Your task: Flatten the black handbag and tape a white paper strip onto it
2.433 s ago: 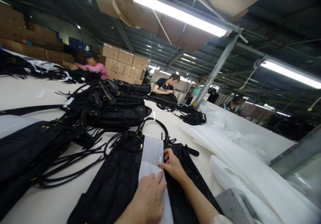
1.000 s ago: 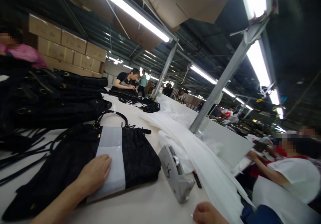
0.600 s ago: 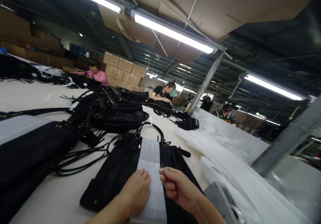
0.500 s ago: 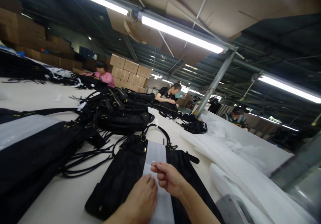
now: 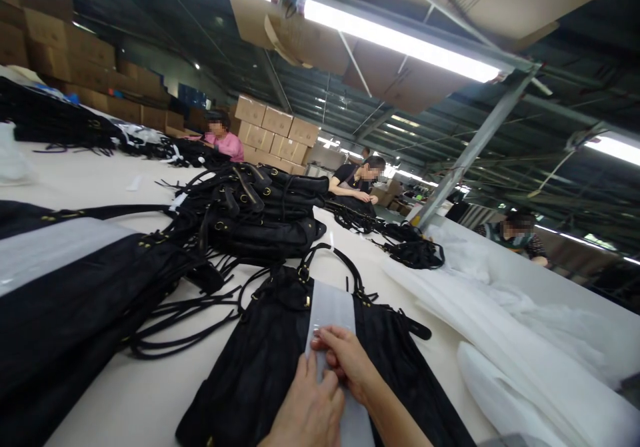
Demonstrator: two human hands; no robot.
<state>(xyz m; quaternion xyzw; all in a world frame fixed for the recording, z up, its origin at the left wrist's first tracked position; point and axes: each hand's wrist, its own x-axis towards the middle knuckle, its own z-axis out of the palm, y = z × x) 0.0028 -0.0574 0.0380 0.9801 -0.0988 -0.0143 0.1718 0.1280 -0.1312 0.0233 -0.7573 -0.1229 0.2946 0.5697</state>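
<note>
**A:** What lies on the left side of the counter (image 5: 100, 393)?

**B:** A large black bag with a pale band (image 5: 55, 247) across it, cut off by the frame edge. Loose black straps (image 5: 175, 313) trail from it toward the middle. Behind them sits a stack of black bags (image 5: 260, 213) with gold rings.

**A:** And the bag being handled?

**B:** A flat black handbag (image 5: 265, 353) lies at centre, near the front edge of the counter, its arched handle pointing away. A white paper strip (image 5: 330, 310) runs down its middle, from the gold hardware at the top toward the viewer.

**A:** What are the hands doing?

**B:** The left hand (image 5: 310, 413) rests palm down on the strip, fingers (image 5: 313, 370) extended and close together, pressing rather than gripping. Just beside it, touching, the right hand (image 5: 345, 360) has its fingers (image 5: 325, 340) curled down onto the strip; I cannot tell whether they pinch anything.

**A:** Further right?

**B:** Heaped white wrapping sheets (image 5: 500, 340) lie along the counter. Beyond, other people (image 5: 360, 180) sit working.
</note>
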